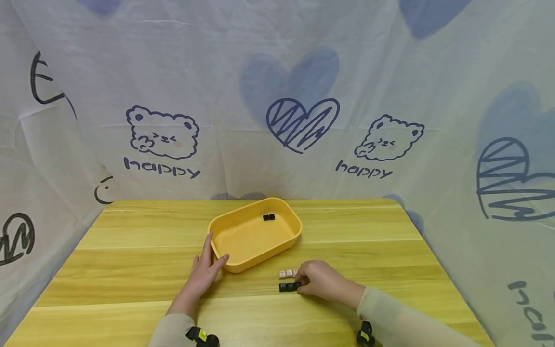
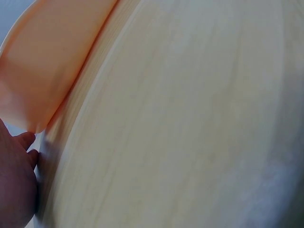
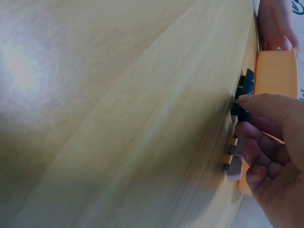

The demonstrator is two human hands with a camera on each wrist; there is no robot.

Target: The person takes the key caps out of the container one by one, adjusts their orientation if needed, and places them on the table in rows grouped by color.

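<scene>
My left hand [image 1: 204, 272] rests at the near left corner of a yellow plastic tub [image 1: 256, 260], index finger and thumb spread straight along its rim. Two small black keycaps [image 1: 269, 217] lie inside the tub by the far wall. On the table, my right hand [image 1: 323, 281] pinches a black keycap [image 3: 240, 112] between thumb and finger, at the right end of a short row of black keycaps [image 1: 286, 287]. Just behind that row stands a row of white keycaps [image 1: 286, 273], partly hidden by the hand. In the right wrist view, curled fingers hang close to the white keycaps [image 3: 233, 166].
The wooden table [image 1: 130, 274] reaches back to a white cloth [image 1: 234, 96] printed with hearts and bears, which also hangs at both sides. The tub sits at an angle near the table's back edge, left of the keycap rows.
</scene>
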